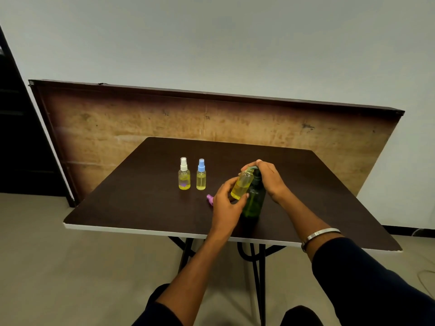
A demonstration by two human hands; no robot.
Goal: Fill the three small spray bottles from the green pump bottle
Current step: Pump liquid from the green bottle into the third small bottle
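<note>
- dark brown table carries everything; liquid spilled here would run toward the near edge.
- green pump bottle stands upright near the front, right hand curled over its pump head, fingers wrapped and pressing down. a hard press could tip it.
- open spray bottle, tilted and about half full of yellow liquid, is pinched by the left hand with its mouth at the nozzle. a drifting mouth would send the stream outside.
- white-capped bottle and blue-capped bottle stand capped, well apart from the hands.
- pink cap lies by the left hand and could roll away.
</note>
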